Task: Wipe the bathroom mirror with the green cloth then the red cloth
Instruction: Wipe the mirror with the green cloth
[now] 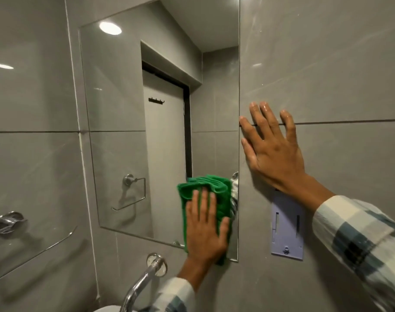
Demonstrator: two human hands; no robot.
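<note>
Green cloth point(205, 188): bunched and folded, pressed on the lower right corner of the mirror point(129, 122); its long axis runs up and down, the folded edges at the top.
Left hand point(205, 230): lies flat on the cloth with fingers spread and pointing up, palm pressing it to the glass; not a closed grip, the thumb lies along the right edge of the cloth.
Right hand point(275, 149): open and flat on the wall point(327, 64) just right of the mirror, fingers spread wide, holding nothing; the fingertips look wet.
Sleeves: checked, white and blue, on both arms.
Mirror: tall, its long axis vertical, set on the grey tiled wall; it reflects a door, a ceiling light and a towel ring.
Plate point(286, 233): pale purple, on the wall under the right wrist, its top partly hidden by the wrist.
Tap point(144, 280): chrome, curved, just below the mirror and left of the left wrist.
Shelf point(30, 251): glass, with a chrome holder, on the left wall, well apart from the cloth.
</note>
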